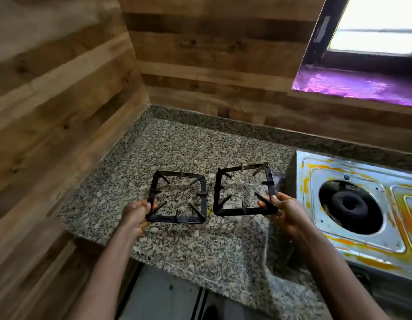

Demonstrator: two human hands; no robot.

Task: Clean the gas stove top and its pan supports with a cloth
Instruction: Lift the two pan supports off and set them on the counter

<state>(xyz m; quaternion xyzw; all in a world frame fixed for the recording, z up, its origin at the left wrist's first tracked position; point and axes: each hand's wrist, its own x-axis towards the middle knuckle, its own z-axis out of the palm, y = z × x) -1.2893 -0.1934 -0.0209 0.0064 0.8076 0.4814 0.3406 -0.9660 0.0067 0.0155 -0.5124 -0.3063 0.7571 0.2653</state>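
Two square black pan supports hang low over the speckled granite counter (177,148). My left hand (137,212) grips the left pan support (201,199) at its near left corner. My right hand (282,210) grips the right pan support (215,197) at its near right corner; that one tilts up at the far side. The steel gas stove top (362,255) lies at the right, streaked with orange-yellow stains, its black burner (350,205) bare in a round opening. No cloth is in view.
Wood-panelled walls (61,88) close the counter's left and back sides. A window (376,24) with a shiny purple sill (353,86) sits at the upper right. The counter's front edge drops to a grey floor (161,296) below.
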